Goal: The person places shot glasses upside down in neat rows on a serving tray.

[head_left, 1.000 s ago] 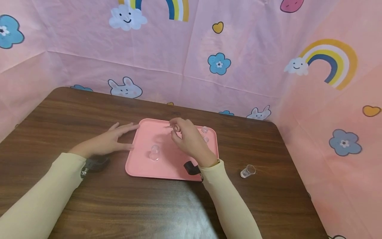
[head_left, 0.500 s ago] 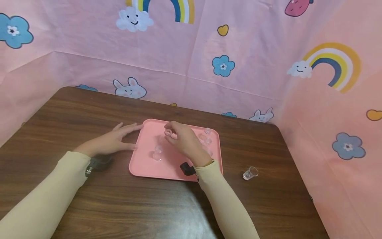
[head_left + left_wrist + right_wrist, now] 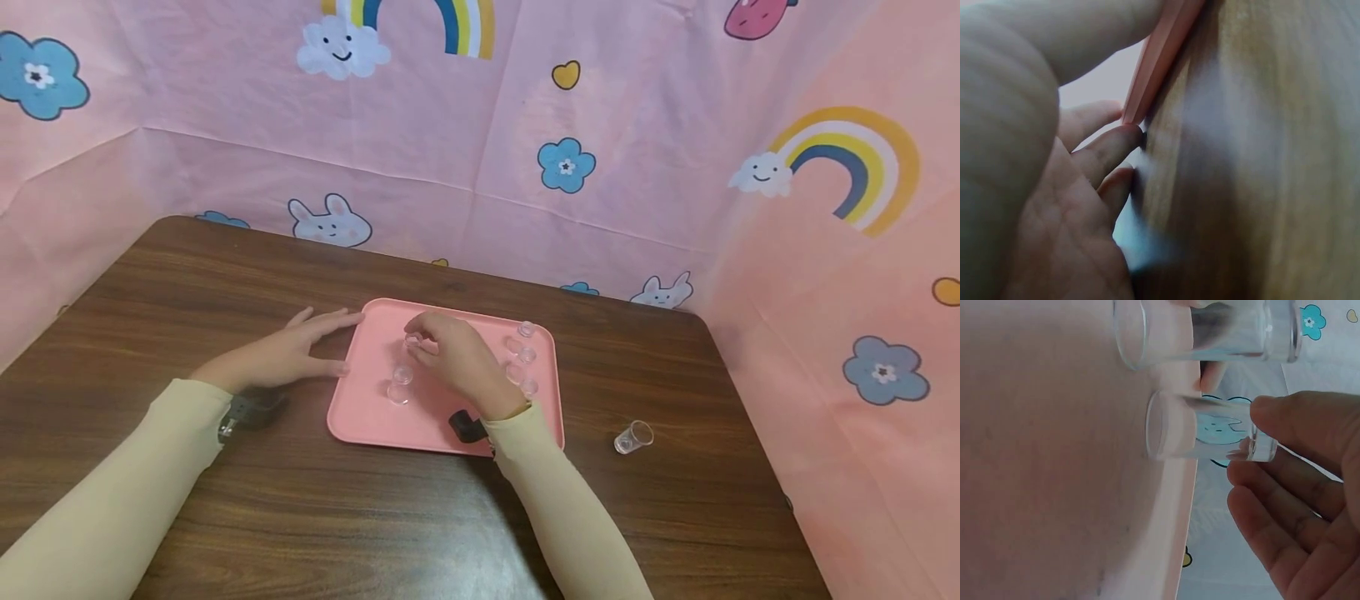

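My right hand (image 3: 457,354) pinches the thick base of a small clear shot glass (image 3: 1210,431) between thumb and fingers. That glass is upside down, its rim at or close to the surface of the pink tray (image 3: 360,421); whether it touches cannot be told. A second upside-down shot glass (image 3: 398,387) stands nearer me on the tray, and shows large in the right wrist view. My left hand (image 3: 281,350) spreads its fingers at the tray's left edge; in the left wrist view its fingertips touch the rim.
Several more upside-down shot glasses (image 3: 527,357) stand along the tray's right side, partly hidden by my right hand and arm. Another shot glass (image 3: 633,437) stands upright on the brown wooden table (image 3: 300,508), right of the tray. A patterned pink cloth (image 3: 420,167) hangs behind the table.
My right hand has moved left and lowered toward the tray, and the glass in it has turned upside down. My left hand has stayed at the tray's edge. The head view has shifted slightly.
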{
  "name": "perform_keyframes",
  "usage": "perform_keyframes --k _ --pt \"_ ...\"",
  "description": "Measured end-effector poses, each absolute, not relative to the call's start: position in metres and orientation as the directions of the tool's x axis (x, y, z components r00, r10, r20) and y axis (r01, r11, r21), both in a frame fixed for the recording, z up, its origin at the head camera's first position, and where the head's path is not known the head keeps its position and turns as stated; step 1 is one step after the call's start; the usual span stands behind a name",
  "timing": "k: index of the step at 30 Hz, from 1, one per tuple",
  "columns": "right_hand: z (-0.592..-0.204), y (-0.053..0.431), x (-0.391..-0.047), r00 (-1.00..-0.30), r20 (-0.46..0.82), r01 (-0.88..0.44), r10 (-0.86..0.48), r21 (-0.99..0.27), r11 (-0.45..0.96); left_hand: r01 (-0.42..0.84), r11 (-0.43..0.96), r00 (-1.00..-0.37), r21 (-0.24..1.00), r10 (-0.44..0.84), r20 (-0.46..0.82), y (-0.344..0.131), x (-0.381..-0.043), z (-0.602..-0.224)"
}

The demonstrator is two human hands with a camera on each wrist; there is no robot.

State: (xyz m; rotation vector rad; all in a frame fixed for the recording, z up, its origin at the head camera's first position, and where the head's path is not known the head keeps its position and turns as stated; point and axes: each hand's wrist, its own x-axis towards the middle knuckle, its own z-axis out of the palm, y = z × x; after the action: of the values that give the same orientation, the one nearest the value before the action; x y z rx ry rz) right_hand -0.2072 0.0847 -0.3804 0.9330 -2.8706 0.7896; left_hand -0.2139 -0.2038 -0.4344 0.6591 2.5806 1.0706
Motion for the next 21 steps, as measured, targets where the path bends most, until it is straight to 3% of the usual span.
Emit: perform_keyframes --k 11,17,21 --pt "-0.364 0.108 -0.195 -0.799 0.185 -0.585 -0.572 -0.463 0.666 0.291 0.623 -0.861 0.726 0.502 -0.086 -0.201 -0.214 -0.433" --pt "-0.331 0.166 -0.179 -0.759 0.243 -0.623 -0.604 -0.539 0.567 0.303 0.614 -0.855 0.728 0.513 -0.077 -0.201 -0.214 -0.432" --pt "-0.327 0.224 -0.178 -0.803 0.199 -0.546 -0.562 -0.624 0.559 0.291 0.621 -0.858 0.727 0.507 -0.089 -0.202 -0.214 -0.430"
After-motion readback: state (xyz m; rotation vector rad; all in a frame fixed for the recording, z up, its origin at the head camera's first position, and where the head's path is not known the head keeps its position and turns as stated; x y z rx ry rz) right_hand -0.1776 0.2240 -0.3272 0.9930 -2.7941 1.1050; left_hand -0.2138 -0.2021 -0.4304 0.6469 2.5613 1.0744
